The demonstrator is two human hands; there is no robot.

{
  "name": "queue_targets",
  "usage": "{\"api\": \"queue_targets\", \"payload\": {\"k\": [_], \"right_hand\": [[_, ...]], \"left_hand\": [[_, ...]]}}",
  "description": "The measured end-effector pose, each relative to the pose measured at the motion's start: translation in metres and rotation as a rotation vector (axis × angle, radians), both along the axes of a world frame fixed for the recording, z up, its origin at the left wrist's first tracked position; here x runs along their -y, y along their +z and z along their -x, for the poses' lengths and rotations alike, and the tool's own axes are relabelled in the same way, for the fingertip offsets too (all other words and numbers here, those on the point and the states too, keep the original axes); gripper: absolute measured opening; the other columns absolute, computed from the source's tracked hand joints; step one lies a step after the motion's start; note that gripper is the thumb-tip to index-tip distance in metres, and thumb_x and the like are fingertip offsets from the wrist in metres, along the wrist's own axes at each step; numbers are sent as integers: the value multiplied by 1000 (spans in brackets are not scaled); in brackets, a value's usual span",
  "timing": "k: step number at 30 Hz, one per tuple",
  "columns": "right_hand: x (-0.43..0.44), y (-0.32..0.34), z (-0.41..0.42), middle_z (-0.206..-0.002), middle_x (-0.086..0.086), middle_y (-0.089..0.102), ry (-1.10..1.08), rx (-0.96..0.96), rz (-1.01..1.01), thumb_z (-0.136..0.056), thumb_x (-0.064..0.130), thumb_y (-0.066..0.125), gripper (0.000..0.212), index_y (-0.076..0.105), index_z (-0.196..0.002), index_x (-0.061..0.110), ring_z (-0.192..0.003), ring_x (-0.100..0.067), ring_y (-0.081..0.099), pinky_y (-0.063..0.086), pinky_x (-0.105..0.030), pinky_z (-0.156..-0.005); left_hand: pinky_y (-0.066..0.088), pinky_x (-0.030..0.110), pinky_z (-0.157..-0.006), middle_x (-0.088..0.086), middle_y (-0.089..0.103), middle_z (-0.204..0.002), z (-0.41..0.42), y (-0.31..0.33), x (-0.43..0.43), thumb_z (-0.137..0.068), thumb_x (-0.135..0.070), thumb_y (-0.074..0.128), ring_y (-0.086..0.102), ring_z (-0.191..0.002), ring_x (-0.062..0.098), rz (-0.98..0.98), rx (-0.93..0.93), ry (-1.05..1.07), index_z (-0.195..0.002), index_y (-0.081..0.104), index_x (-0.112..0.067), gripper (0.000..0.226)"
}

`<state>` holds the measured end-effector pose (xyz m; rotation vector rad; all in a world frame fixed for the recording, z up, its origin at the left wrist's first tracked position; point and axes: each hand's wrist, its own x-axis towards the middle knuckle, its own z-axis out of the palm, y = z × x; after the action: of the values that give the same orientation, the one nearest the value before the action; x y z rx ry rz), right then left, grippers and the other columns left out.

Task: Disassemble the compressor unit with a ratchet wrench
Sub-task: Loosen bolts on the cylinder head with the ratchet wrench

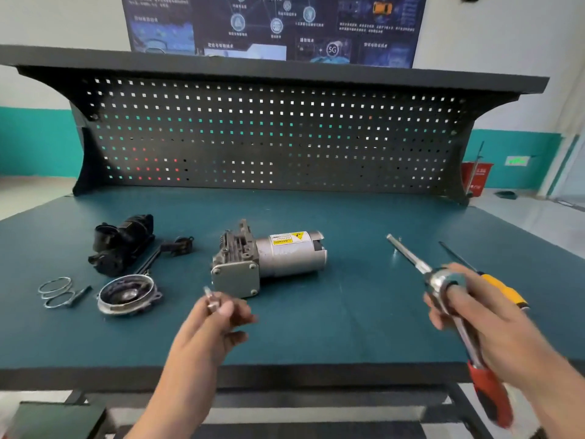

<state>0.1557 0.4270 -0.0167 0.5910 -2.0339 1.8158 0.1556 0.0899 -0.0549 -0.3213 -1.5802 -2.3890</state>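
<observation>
The grey metal compressor unit with cylindrical motor body and yellow warning label (269,261) is being seen lying on its side at frame centre on the teal worktop (316,337). Its long axis is running left-right, with the finned head and the square bolted end plate (235,277) at the left end, facing lower left. The chrome ratchet wrench with red handle and long extension bar (441,282) is being held by the right hand (471,312) at lower right, grip clenched round the shaft just below the head. The extension tip is being pointed up-left, toward the unit but well apart from it. A small silver metal piece (211,301), bolt or socket, too blurred to tell, is being pinched in the left hand (218,324) just below the end plate. The left hand is being judged nearer the unit. The plate bolts are lying left of the wrench, so a leftward carry of the tool is likely being called for. A yellow-handled screwdriver (503,288) is being partly hidden behind the right hand.
</observation>
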Motion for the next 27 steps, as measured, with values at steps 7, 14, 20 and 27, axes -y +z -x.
{"api": "queue_targets", "payload": {"k": [7, 14, 20, 27], "right_hand": [[23, 7, 111, -73, 7, 37, -33, 236, -1295, -92, 45, 50, 39, 33, -68, 19, -64, -9, 33, 30, -29, -63], [8, -33, 179, -81, 8, 40, -139, 292, -1290, -90, 53, 49, 39, 40, -70, 21, -72, -11, 43, 33, -26, -66], [-8, -46, 189, -103, 23, 39, -152, 296, -1136, -85, 60, 52, 30, 51, -75, 31, -85, -2, 50, 39, -26, -78], [-12, -39, 165, -109, 11, 38, -181, 261, -1015, -88, 47, 56, 27, 60, -89, 20, -95, -12, 50, 39, -32, -88]], "left_hand": [[35, 23, -61, 0, 56, -69, 30, -29, -28, -84, -15, 65, 45, -61, 8, 855, -78, 199, -68, 43, -20, 28], [31, 15, -57, -9, 48, -70, 37, -38, -28, -84, -44, 58, 44, -66, 3, 1158, -51, 169, -72, 33, -28, 32], [32, 23, -62, -10, 44, -66, 38, -27, -21, -69, -50, 55, 39, -61, 6, 953, 25, -34, -78, 44, -17, 36], [26, 33, -61, 11, 40, -68, 53, -21, -21, -80, -17, 42, 38, -66, 21, 451, 296, -143, -66, 44, -5, 18]]}}
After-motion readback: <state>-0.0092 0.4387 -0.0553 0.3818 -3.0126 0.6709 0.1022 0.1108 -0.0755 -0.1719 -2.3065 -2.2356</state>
